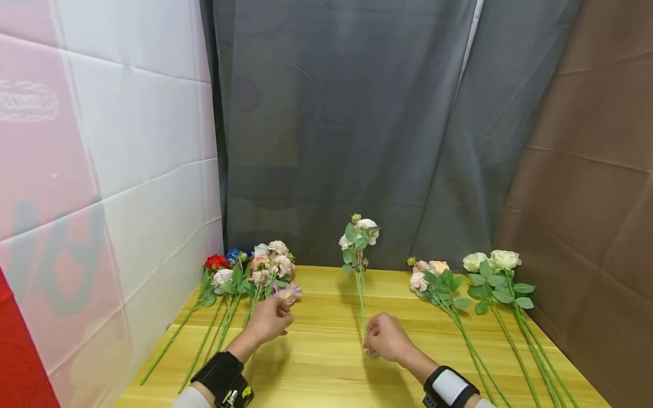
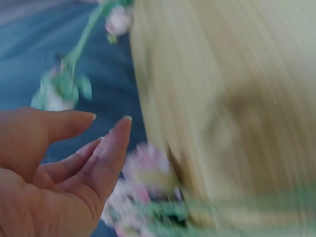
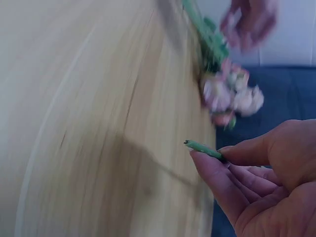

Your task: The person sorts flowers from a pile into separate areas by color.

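Note:
Near its lower end, the green stem of a white artificial rose spray (image 1: 360, 241) is pinched between the thumb and fingers of my right hand (image 1: 386, 338). The spray stands upright above the middle of the table, blooms at the top. In the right wrist view the cut stem end (image 3: 203, 149) pokes out past the fingertips. My left hand (image 1: 270, 321) hovers beside a bunch of pale pink flowers (image 1: 275, 263) and a lilac bloom (image 1: 289, 293). A gap shows between its thumb and fingers in the left wrist view, with nothing held there.
A red rose (image 1: 216, 262), a blue flower (image 1: 234, 255) and a white flower (image 1: 222, 279) lie at the left of the yellow wooden table (image 1: 326, 317). Peach-pink flowers (image 1: 419, 280) and cream roses (image 1: 505, 259) lie at the right. A grey curtain (image 1: 347, 124) hangs behind.

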Demonstrator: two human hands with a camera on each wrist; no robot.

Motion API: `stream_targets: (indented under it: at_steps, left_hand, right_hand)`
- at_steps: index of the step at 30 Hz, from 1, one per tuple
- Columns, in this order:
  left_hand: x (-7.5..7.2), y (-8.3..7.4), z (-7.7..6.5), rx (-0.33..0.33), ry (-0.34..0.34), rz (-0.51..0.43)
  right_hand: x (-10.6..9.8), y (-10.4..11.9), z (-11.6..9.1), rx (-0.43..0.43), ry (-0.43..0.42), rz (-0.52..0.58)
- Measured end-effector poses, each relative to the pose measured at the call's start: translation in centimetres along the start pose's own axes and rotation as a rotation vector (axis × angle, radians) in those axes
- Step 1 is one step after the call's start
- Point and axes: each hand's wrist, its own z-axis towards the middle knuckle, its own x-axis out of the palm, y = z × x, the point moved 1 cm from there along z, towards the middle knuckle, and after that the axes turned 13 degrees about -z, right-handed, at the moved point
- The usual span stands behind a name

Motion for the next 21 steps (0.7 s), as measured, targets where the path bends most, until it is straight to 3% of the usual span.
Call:
stream_targets:
  at_steps: [4,7,12,21]
  left_hand:
    - [-3.2,1.5,-0.7,-0.039,-0.087,0.182]
    - [-4.3,2.4,-1.3,-0.103,-0.068,0.239]
    - [-4.7,3.2,-2.0,-0.189,-0.009,0.25]
    - [-4.2,4.2,-0.9,-0.169,-0.026,0.321]
  right_hand:
    - [-0.5,-2.6,-0.6,0.062,-0.022,-0.074]
    - [-0.7,-4.6,-0.7,0.12,-0.023,-0.133]
    - [-1.1,-6.5,-0.5,0.195,-0.046,-0.235]
    - [-1.2,-6.9,-0.6,0.261,-0.039,-0.409]
